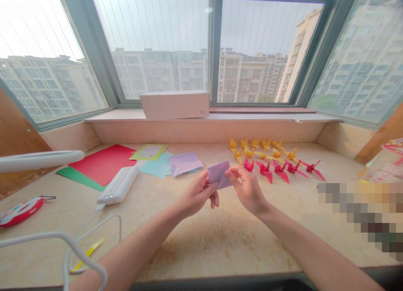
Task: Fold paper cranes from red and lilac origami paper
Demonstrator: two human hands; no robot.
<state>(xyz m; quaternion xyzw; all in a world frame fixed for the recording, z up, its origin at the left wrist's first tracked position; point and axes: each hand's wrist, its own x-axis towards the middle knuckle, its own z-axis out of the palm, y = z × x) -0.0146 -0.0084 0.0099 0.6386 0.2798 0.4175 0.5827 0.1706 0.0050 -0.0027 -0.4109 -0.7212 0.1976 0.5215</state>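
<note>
A small folded piece of purple origami paper is held up above the stone counter between both hands. My left hand grips its left and lower side, thumb on the front and fingers behind. My right hand pinches the right edge between thumb and fingers. A diagonal fold line runs across the paper's face. Behind my left hand lies a flat, creased purple sheet on top of light blue paper. Just beyond my right hand stand several pink paper cranes, with several yellow paper cranes behind them.
Red paper and green paper lie at the left, near a white power bank with a white cable. A white box sits on the sill. A red-and-white object lies far left; a clear bag stands right.
</note>
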